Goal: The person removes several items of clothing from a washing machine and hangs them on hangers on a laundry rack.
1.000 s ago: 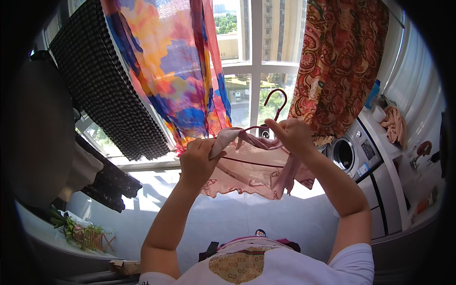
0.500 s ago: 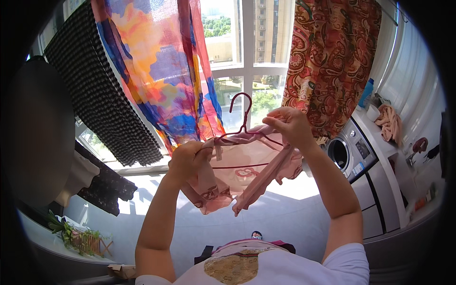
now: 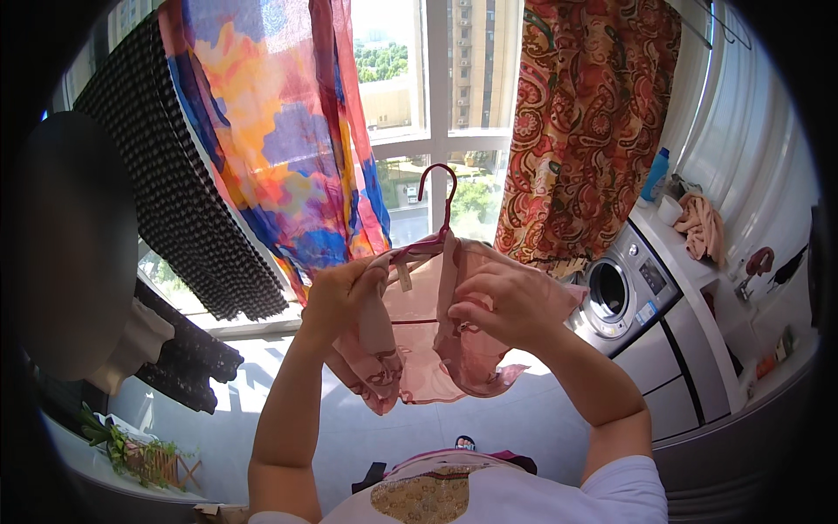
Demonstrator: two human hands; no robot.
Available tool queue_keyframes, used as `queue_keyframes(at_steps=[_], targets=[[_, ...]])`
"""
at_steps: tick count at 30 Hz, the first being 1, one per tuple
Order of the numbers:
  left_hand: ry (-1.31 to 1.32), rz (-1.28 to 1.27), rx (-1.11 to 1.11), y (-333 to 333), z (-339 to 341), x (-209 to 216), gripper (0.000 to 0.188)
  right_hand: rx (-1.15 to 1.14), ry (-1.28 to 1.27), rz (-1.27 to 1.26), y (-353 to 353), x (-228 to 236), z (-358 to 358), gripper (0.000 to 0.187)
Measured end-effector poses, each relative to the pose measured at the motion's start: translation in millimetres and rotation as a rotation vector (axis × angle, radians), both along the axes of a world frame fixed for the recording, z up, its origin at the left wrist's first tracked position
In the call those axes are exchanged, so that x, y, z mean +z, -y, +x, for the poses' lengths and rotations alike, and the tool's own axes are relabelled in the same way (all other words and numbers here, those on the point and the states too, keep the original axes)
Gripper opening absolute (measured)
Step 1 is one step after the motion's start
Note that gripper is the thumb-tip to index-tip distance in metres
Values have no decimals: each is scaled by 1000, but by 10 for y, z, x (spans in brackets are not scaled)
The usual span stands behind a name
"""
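Observation:
A sheer pink shirt [image 3: 415, 293] with a darker print hangs on a dark red clothes hanger [image 3: 449, 205] in front of me. The hook stands upright above the collar, and the lower bar shows through the front opening. My left hand [image 3: 336, 297] is closed on the shirt's left shoulder, beside a small pale label inside the neck. At the right front edge, my right hand [image 3: 502, 306] has its fingers bent onto the cloth. The fabric covers the right arm of the hanger, and the shirt's lower hem dangles loose.
Behind hang a bright multicoloured scarf [image 3: 271, 113], a black checked cloth [image 3: 175, 175] and a red paisley cloth [image 3: 594, 131] before the window. To the right stand a washing machine [image 3: 608, 290] and a blue bottle [image 3: 655, 175]. A plant [image 3: 144, 454] sits low left.
My right hand has moved left and down from the hanger's right end to the shirt's front edge. The right side of the shirt now lies over the hanger's arm. My left hand keeps its hold.

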State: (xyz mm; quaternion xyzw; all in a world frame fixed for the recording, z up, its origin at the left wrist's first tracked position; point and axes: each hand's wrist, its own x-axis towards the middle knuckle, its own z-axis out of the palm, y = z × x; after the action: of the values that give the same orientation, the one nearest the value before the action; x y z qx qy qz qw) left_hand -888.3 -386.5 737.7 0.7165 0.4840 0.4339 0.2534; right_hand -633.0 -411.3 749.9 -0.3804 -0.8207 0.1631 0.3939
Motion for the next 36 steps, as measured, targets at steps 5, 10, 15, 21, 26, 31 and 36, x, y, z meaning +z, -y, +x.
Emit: queue_keyframes(at_steps=[5, 10, 15, 21, 26, 31, 36], targets=[[-71, 35, 43, 127, 146, 50, 27, -215, -102, 408, -475, 231, 93, 38], [-109, 19, 1, 128, 84, -28, 30, -35, -367, -269, -599, 286, 122, 23], [-13, -61, -53, -5, 163, -47, 31, 71, -369, -249, -453, 185, -264, 19], [173, -166, -244, 38, 270, -43, 22, 42, -448, -227, -426, 70, -388, 20], [23, -90, -220, 63, 225, -74, 20, 93, -349, -228, -368, 19, -411, 30], [117, -56, -218, 61, 236, -36, 26, 178, 6, 112, -496, -199, -262, 29], [49, -103, -140, 91, 62, -1, 26, 234, -707, -615, -489, 142, -11, 25]])
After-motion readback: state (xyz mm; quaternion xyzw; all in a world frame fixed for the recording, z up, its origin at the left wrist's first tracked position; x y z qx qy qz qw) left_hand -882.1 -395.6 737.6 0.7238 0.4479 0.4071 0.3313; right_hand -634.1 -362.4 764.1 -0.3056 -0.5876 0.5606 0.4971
